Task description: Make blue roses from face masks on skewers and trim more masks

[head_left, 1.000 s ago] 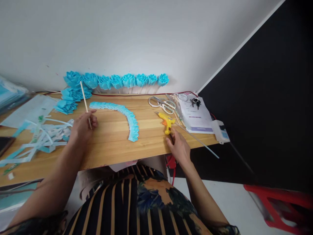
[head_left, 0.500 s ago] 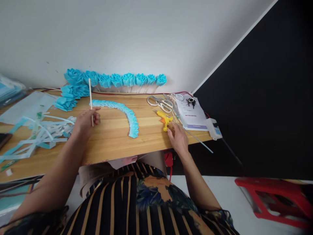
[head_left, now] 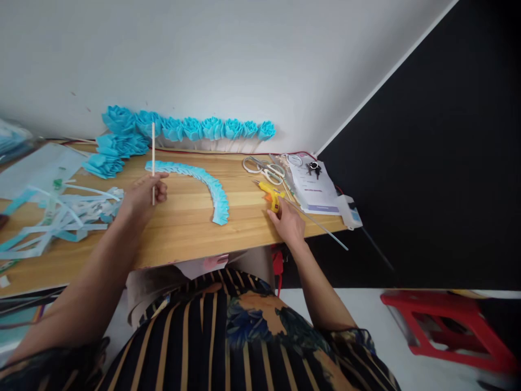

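My left hand (head_left: 145, 196) is closed round a thin pale wooden stick (head_left: 153, 146), which stands upright above the table. To its right a curved strip of pleated blue paper (head_left: 211, 187) lies on the wood, its far end just behind the stick. My right hand (head_left: 290, 221) is closed on the handle of a yellow glue gun (head_left: 270, 191). The gun lies on its side, nozzle pointing left and away from me. A long translucent glue stick (head_left: 321, 227) extends from behind it past the table's edge. My fingers partly hide the handle.
Blue paper flowers (head_left: 213, 128) on sticks line the wall. Scissors (head_left: 266, 168), a printed sheet (head_left: 315, 190), keys (head_left: 313, 169) and a small clear box (head_left: 350, 212) lie right. Paper scraps (head_left: 65, 222) cover the left. A red stool (head_left: 448, 326) stands on the floor.
My right hand has moved left and closed on the glue gun's handle. The stick in my left hand has become more upright. The whole view has shifted slightly.
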Tool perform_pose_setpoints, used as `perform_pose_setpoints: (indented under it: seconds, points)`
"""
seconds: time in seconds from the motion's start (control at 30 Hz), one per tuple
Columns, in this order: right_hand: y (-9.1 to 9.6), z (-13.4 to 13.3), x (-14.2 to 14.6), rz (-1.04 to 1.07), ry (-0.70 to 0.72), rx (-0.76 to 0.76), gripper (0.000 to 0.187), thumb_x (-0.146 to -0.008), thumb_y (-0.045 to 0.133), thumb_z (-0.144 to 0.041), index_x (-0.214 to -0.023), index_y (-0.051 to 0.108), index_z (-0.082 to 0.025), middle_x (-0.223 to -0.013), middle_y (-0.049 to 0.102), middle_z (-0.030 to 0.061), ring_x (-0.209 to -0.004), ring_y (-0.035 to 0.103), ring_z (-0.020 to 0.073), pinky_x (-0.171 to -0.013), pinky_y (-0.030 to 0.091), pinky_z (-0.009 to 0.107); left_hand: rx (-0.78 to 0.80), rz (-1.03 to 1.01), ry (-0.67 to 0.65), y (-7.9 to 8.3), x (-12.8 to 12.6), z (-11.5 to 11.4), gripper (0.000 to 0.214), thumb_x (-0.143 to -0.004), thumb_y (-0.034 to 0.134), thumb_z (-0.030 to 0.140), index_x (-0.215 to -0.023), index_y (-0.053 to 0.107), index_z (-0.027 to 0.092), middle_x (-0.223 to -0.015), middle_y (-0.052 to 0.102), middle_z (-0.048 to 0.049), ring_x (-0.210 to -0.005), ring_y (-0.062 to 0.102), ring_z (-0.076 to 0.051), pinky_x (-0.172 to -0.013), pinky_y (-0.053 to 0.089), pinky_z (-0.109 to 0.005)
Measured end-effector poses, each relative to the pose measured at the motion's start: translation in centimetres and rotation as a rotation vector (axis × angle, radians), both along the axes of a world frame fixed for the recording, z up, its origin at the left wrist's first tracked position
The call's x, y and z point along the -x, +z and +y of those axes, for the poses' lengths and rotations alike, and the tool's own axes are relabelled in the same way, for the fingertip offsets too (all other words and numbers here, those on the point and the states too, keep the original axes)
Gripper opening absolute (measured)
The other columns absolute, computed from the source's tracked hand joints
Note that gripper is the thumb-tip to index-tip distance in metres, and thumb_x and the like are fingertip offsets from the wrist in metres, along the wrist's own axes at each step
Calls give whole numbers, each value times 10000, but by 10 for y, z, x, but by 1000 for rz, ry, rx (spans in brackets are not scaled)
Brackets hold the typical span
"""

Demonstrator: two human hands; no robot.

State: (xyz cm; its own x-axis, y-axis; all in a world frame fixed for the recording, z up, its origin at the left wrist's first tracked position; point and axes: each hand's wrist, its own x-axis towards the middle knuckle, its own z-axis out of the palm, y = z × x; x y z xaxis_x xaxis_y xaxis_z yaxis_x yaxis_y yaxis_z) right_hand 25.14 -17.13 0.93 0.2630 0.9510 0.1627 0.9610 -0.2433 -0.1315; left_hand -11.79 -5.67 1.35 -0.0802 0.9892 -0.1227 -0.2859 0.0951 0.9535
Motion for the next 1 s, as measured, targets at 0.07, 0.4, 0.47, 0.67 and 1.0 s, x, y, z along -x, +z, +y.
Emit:
perform_pose_setpoints:
  seconds: [0.07,0.4,0.47,0.67,1.0]
  points:
    - [1,7,3,-26,-41,31,645,-975,531,-510,-1525,417,-192,-1241,706,138,-1105,662,292,-869,510,373,6,2,-9,0,0,-1,197,-836,595,228,-983,649,110,-529,540,31,-458,426,-90,-466,303,-219]
    - [8,24,9,-70,-159,165,698,-981,503,-523,-1586,316,-228,-957,792,100,-874,749,298,-726,510,359,27,17,-22,5,-4,-10,245,-777,675,298,-950,667,125,-539,549,30,-471,441,-98,-455,311,-213]
    - [8,25,7,-53,-131,160,740,-967,524,-547,-1591,304,-215,-947,793,104,-864,749,303,-715,511,361,38,36,-20,6,-5,-11,225,-797,665,296,-950,673,132,-538,543,30,-479,440,-102,-467,305,-221]
    - [21,7,-22,40,-6,89,569,-975,518,-527,-1465,518,-238,-919,791,83,-839,741,291,-666,502,346,84,31,-70,4,-6,-15,183,-851,653,315,-963,685,174,-570,527,30,-517,423,-112,-505,312,-244]
    - [53,119,-47,-135,206,70,515,-955,533,-220,-1469,509,-216,-1330,684,121,-1131,672,282,-873,509,343,87,78,-154,9,-9,-26,238,-856,655,477,-938,686,256,-580,499,25,-567,398,-144,-548,301,-287]
